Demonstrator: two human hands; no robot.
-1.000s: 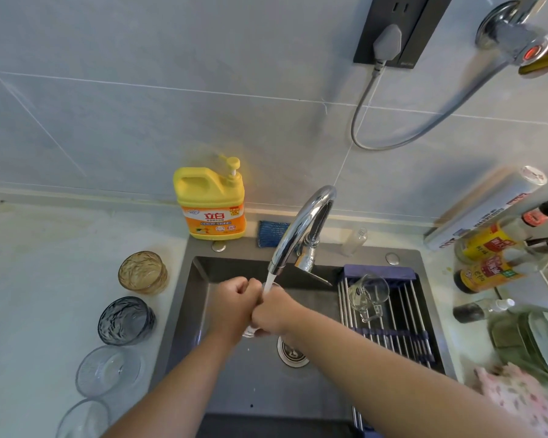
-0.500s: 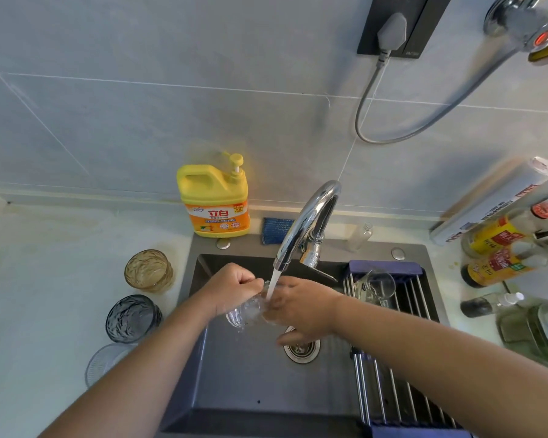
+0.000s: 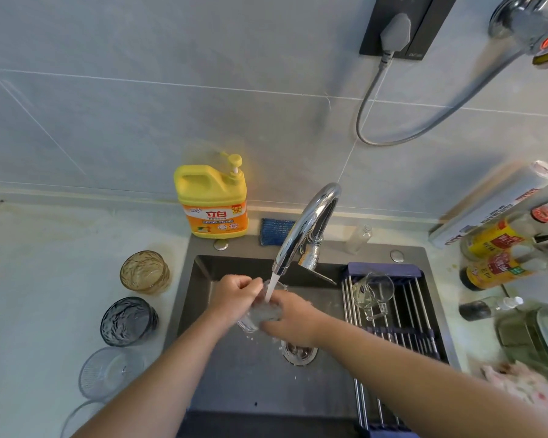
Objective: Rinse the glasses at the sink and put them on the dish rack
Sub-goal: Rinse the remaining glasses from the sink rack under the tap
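A clear glass [image 3: 264, 313] is held over the dark sink [image 3: 253, 380] under the running stream from the chrome faucet [image 3: 304, 229]. My left hand [image 3: 233, 297] grips its left side and my right hand [image 3: 293, 320] wraps its right side and bottom. On the roll-up dish rack [image 3: 402, 333] across the sink's right part lies a clear glass mug [image 3: 372, 290]. On the counter to the left stand an amber glass [image 3: 144, 272], a dark blue glass [image 3: 128, 320] and two clear glasses [image 3: 109, 371], the nearest one [image 3: 76, 418] cut by the frame edge.
A yellow detergent jug [image 3: 212, 200] and a blue sponge [image 3: 276, 230] sit behind the sink. Sauce bottles [image 3: 500, 267], a foil roll [image 3: 494, 203] and a lidded glass container [image 3: 535, 339] crowd the right counter. A grey cable [image 3: 370, 90] hangs from a wall socket.
Both hands keep the glass under the water. It has turned between them, and the right hand has shifted further under and around it.
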